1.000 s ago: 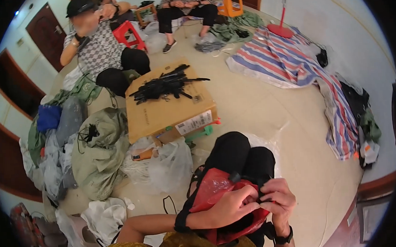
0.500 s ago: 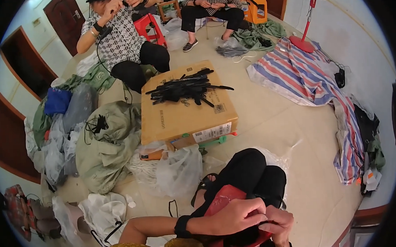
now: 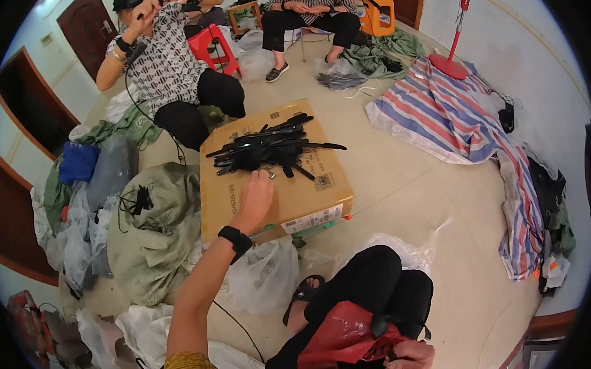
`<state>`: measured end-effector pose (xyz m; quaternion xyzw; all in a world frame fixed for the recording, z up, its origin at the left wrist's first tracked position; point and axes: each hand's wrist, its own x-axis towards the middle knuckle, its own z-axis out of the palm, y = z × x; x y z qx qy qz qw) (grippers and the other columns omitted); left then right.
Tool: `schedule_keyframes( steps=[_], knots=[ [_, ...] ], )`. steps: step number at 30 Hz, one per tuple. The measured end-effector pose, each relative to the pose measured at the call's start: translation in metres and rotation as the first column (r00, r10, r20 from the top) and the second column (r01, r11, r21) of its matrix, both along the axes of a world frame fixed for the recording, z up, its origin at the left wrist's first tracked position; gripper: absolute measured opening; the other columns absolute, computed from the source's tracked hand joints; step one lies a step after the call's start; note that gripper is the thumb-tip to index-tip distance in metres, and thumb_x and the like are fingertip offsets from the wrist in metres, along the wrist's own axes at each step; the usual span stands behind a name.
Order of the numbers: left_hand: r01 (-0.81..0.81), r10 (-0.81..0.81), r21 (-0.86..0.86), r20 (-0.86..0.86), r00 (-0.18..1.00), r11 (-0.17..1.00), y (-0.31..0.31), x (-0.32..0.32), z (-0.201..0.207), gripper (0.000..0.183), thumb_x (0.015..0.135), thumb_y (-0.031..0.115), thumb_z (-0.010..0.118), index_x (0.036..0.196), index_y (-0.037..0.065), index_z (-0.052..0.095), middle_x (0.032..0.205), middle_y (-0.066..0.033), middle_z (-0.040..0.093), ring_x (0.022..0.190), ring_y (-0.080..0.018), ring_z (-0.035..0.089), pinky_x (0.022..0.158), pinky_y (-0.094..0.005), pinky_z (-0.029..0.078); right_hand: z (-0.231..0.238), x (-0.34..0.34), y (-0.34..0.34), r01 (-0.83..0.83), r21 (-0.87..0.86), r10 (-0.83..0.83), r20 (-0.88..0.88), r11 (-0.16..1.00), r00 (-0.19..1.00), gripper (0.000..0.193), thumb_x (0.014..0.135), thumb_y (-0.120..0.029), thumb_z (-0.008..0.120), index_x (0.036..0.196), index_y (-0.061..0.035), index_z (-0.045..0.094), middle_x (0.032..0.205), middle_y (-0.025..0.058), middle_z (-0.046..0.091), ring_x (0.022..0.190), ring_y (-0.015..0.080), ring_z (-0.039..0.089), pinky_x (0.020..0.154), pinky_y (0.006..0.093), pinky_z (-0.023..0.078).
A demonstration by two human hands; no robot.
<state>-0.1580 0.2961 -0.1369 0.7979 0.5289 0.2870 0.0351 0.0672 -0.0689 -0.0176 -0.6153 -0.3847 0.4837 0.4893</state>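
Observation:
My left hand (image 3: 255,198) reaches out over the cardboard box (image 3: 240,217), at the near edge of a pile of black strips (image 3: 260,149). Its fingers are drawn together, and what they hold, if anything, is hidden. Beside the fingertips lies a small shiny metal piece (image 3: 272,175). Down at my lap, my right hand (image 3: 411,360) is closed at the edge of a red plastic bag (image 3: 340,332). Something small and dark shows at its fingers; its kind cannot be made out. A black rounded piece (image 3: 379,325) stands up against the bag.
Clear plastic bags (image 3: 266,269) and a large grey-green sack (image 3: 154,235) lie left of my legs. A person (image 3: 169,71) in a patterned shirt sits beyond the box; another person (image 3: 310,17) sits farther back. A striped sheet (image 3: 432,114) and red fan (image 3: 448,66) are at right.
My left hand has left my right hand at my lap and stretched forward to the strips on the box. My right hand stays low by the red bag, which is now more exposed.

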Motion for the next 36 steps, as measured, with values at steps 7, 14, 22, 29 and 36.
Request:
schedule_keyframes(
  steps=[7,14,22,29,36],
  knots=[
    [0.039,0.031,0.172,-0.389,0.921,0.984,0.034,0.014,-0.026,0.009,0.069,0.005,0.054,0.077,0.001,0.052,0.076,-0.0139,0.055,0.072,-0.0276,0.055,0.062,-0.0343,0.048,0.004,0.005,0.000,0.065,-0.153,-0.083,-0.114,0.986,0.990,0.014,0.063,0.000,0.064,0.065,0.0040,0.050,0.067,0.0086,0.052,0.062,0.0194,0.052,0.055,0.0260,0.041],
    [0.089,0.062,0.208,-0.622,0.781,0.974,0.036,0.018,-0.025,0.010,0.066,0.004,0.056,0.075,0.002,0.054,0.073,-0.0107,0.056,0.069,-0.0220,0.057,0.058,-0.0283,0.049,0.007,0.007,-0.001,0.075,-0.098,-0.083,-0.078,0.992,0.994,0.010,0.063,0.001,0.063,0.067,0.0045,0.055,0.069,0.0099,0.055,0.063,0.0202,0.054,0.057,0.0260,0.043],
    [0.116,-0.006,0.150,-0.584,0.812,0.982,0.037,-0.005,-0.018,0.015,0.066,0.002,0.056,0.079,0.001,0.050,0.075,-0.0137,0.055,0.070,-0.0236,0.058,0.056,-0.0297,0.049,0.002,0.007,-0.015,0.064,-0.043,-0.070,-0.157,0.997,0.985,0.007,0.064,0.003,0.060,0.065,0.0049,0.054,0.068,0.0098,0.055,0.063,0.0207,0.055,0.056,0.0263,0.043],
    [0.543,0.038,-0.608,0.686,0.727,0.579,-0.066,0.028,0.075,0.005,0.076,0.001,0.048,0.080,0.000,0.049,0.071,-0.0096,0.056,0.058,-0.0173,0.055,0.052,-0.0276,0.047,-0.031,0.008,-0.025,0.080,0.107,-0.066,-0.125,0.991,0.990,0.009,0.056,0.003,0.066,0.064,0.0055,0.061,0.064,0.0116,0.060,0.059,0.0190,0.057,0.056,0.0257,0.045],
    [0.895,0.279,-0.446,0.860,0.428,-0.001,-0.176,0.079,0.138,0.006,0.081,0.002,0.049,0.086,0.001,0.049,0.070,-0.0084,0.054,0.059,-0.0146,0.055,0.053,-0.0279,0.048,-0.010,0.016,-0.017,0.025,0.212,0.000,-0.117,0.977,0.993,0.013,0.060,0.005,0.067,0.072,0.0038,0.062,0.071,0.0088,0.061,0.066,0.0157,0.058,0.059,0.0241,0.046]
  ],
)
